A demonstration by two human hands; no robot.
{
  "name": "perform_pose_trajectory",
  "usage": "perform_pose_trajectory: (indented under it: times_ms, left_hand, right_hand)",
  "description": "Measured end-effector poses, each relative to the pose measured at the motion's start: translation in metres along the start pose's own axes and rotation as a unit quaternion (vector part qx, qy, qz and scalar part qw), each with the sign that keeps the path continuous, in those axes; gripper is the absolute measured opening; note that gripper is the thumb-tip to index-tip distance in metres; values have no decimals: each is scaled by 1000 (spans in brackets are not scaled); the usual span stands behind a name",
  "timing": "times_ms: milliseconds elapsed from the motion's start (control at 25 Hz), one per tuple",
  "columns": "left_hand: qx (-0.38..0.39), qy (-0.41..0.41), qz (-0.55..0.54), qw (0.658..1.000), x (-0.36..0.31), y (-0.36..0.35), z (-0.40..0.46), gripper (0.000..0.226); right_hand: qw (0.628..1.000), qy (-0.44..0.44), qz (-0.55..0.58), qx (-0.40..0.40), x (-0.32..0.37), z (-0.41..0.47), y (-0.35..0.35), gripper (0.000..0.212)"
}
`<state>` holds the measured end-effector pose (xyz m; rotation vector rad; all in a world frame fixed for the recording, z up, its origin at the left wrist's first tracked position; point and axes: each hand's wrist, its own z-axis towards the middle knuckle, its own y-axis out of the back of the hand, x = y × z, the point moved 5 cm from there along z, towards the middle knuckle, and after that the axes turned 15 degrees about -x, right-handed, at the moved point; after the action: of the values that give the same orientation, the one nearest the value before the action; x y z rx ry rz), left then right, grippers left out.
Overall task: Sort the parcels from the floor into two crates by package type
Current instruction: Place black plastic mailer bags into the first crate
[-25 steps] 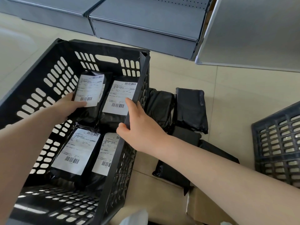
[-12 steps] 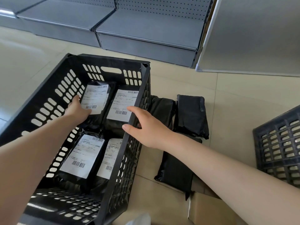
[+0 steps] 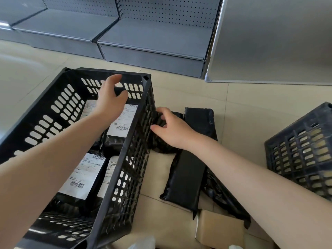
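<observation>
In the head view, both hands have left the labelled bags they were settling half a second ago: the left hand has lifted off the far-left bag and now hangs over the far end of the crate with its fingers loosely spread and holding nothing, while the right hand has come off the crate's right wall and dropped outside it onto the pile on the tiled floor, its fingers curling onto the near edge of a crumpled black plastic mailer bag lying just beside that wall. The grip looks only begun, more a touch and pinch than a firm hold. I read this as the last placement being finished and the next pick starting. The large black slotted plastic crate on the left holds four black plastic mailer bags with white shipping labels, laid label-up two by two, the far pair partly hidden by the left forearm. The black slotted plastic crate at the right edge shows only its outer wall; what lies in it cannot be seen. Still on the floor between the two crates are several more black bags, among them a long flat one under the right forearm and a squarer one beyond the hand, plus a brown cardboard box near the bottom edge. So the sorting seems partly done, with bags and at least one box left. Grey metal shelving units stand behind.
</observation>
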<state>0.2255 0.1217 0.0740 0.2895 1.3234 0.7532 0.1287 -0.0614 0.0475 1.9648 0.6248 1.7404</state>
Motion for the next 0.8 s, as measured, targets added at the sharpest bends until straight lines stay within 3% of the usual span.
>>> perform_pose_trajectory:
  times_ms: [160,280,600,680,800]
  left_hand:
    - [43,-110,-42,992,-61,-35,-35,53]
    - [95,-136,-17,986,-74,-69,-72,53]
    - [232,63,-19,970,-13,-153,-161,52]
    - [259,100,14,961,6,-159,-177,51]
    - [264,145,26,953,29,-164,-190,50]
  right_hand:
    - [997,-61,-43,-18,-46,3,41,62]
    - [992,-111,-48,-42,-93,-5,62,60]
    - [961,-227,-150,-42,-219,-66,61,60]
    - [958,-214,-188,-9,-235,-79,51,64]
    - [956,-130,-265,-1,-243,-86,40,57]
